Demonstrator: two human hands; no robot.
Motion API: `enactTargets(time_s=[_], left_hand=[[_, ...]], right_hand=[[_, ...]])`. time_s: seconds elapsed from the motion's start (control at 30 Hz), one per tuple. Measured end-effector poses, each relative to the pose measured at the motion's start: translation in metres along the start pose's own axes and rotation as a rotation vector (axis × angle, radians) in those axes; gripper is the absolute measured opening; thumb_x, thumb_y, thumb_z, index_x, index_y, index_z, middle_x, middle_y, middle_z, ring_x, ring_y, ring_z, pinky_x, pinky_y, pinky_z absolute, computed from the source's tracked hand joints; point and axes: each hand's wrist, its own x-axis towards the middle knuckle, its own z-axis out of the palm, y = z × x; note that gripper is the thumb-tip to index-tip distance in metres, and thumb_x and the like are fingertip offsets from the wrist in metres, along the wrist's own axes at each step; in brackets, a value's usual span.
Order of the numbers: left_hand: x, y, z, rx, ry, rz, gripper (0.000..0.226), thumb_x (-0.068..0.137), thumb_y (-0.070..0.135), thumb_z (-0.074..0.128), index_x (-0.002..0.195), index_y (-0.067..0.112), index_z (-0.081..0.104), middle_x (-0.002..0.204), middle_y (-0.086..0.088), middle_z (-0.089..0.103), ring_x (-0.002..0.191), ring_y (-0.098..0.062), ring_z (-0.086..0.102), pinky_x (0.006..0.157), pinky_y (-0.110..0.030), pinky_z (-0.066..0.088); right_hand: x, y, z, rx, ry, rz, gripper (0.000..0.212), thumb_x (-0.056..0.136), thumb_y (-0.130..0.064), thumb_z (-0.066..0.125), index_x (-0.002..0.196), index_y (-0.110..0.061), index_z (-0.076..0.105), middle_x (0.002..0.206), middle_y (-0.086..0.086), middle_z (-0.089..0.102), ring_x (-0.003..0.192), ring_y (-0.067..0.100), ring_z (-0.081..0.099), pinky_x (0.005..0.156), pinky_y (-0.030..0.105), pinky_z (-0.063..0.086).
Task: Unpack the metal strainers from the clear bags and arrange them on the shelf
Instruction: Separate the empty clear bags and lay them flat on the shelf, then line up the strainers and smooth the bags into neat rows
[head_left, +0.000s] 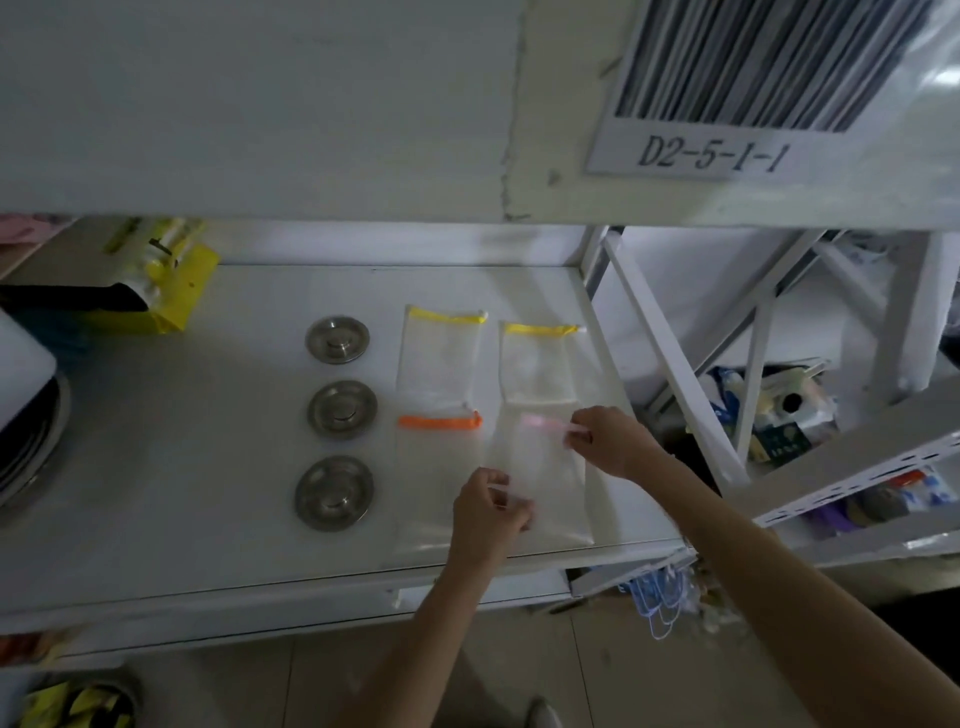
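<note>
Strainers: three round, shiny metal discs with raised centre knobs, lined up in a column on the white shelf (208, 467), well left of the grip. Far one (337, 339), middle one (342, 410), near one (335, 492); none touching.

Grip itself: both hands on one clear, flat, soft-plastic bag with a pink zip strip (540, 467), lying on the shelf near its front edge. Right hand (613, 441) pinches the pink strip's right end between fingertips, closed on it. Left hand (488, 514) pinches the bag's lower-left part, fingers curled shut on the film. Cannot tell if anything is inside; film looks flat.

Just left of the grip: flat clear bag with orange strip (440, 422). Beyond the grip, two more flat clear bags with yellow strips, left (447, 316) and right (540, 329).

Far left of grip: yellow carton (176, 296), crumpled.
</note>
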Motion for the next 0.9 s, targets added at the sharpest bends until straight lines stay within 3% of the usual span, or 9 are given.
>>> enactTargets(time_s=[0.17,0.3,0.47,0.57,0.63,0.7,0.77,0.9], left_hand=[[0.005,0.002,0.013,0.324,0.035,0.170,0.034,0.081,0.003,0.064,0.107,0.017,0.047,0.081,-0.011,0.070,0.073,-0.023,0.069,0.069,-0.036,0.057],[0.002,-0.004,0.014,0.442,0.028,0.240,0.018,0.087,0.003,0.057,0.104,0.011,0.059,0.083,-0.009,0.070,0.076,-0.020,0.066,0.071,-0.029,0.053],[-0.007,-0.005,-0.008,0.462,0.013,0.260,0.021,0.088,0.011,0.066,0.109,0.011,0.065,0.095,-0.003,0.073,0.084,-0.014,0.070,0.081,-0.027,0.056],[-0.012,-0.007,-0.044,0.523,0.119,0.329,0.014,0.086,0.016,0.066,0.099,0.016,0.068,0.087,0.003,0.072,0.073,-0.010,0.066,0.072,-0.026,0.054],[-0.015,-0.012,-0.077,0.597,0.243,0.402,0.013,0.084,0.018,0.069,0.096,0.017,0.066,0.088,0.003,0.067,0.076,-0.013,0.063,0.069,-0.030,0.050],[-0.015,-0.018,-0.112,0.712,0.382,0.461,0.025,0.078,0.022,0.076,0.099,0.012,0.065,0.096,-0.004,0.065,0.087,-0.024,0.062,0.073,-0.035,0.051],[-0.010,-0.025,-0.141,0.820,0.481,0.440,0.048,0.067,0.028,0.085,0.104,0.006,0.065,0.106,-0.012,0.065,0.097,-0.034,0.061,0.080,-0.042,0.053],[0.001,-0.036,-0.174,0.866,0.478,0.295,0.097,0.049,0.051,0.090,0.125,-0.001,0.058,0.124,-0.020,0.061,0.112,-0.041,0.056,0.089,-0.049,0.051]], right_hand=[[0.015,-0.012,0.011,-0.289,0.073,-0.022,0.018,0.092,-0.019,0.046,0.104,-0.011,0.057,0.094,0.008,0.067,0.085,0.027,0.066,0.078,0.038,0.054],[0.022,-0.020,0.019,-0.505,0.127,-0.082,0.020,0.087,-0.008,0.047,0.106,-0.013,0.049,0.095,0.006,0.065,0.087,0.025,0.064,0.074,0.033,0.043],[0.029,-0.022,0.029,-0.538,0.202,-0.043,0.035,0.080,-0.009,0.050,0.115,-0.012,0.044,0.103,0.007,0.060,0.095,0.026,0.058,0.085,0.037,0.042],[0.031,-0.031,0.034,-0.562,0.364,-0.095,0.045,0.071,-0.008,0.058,0.115,-0.006,0.048,0.110,0.013,0.057,0.101,0.032,0.055,0.090,0.042,0.044],[0.032,-0.051,0.037,-0.494,0.450,-0.179,0.046,0.068,-0.008,0.064,0.113,-0.005,0.052,0.109,0.015,0.059,0.099,0.034,0.057,0.089,0.044,0.047],[0.038,-0.084,0.043,-0.300,0.419,-0.287,0.041,0.074,-0.013,0.065,0.113,-0.008,0.054,0.111,0.013,0.058,0.100,0.032,0.057,0.087,0.042,0.049],[0.044,-0.126,0.052,-0.035,0.272,-0.354,0.041,0.081,-0.023,0.062,0.119,-0.011,0.051,0.118,0.010,0.055,0.108,0.029,0.054,0.088,0.042,0.049],[0.061,-0.199,0.081,0.202,0.090,-0.367,0.058,0.079,-0.036,0.068,0.127,-0.013,0.046,0.131,0.008,0.051,0.121,0.028,0.049,0.097,0.037,0.042]])
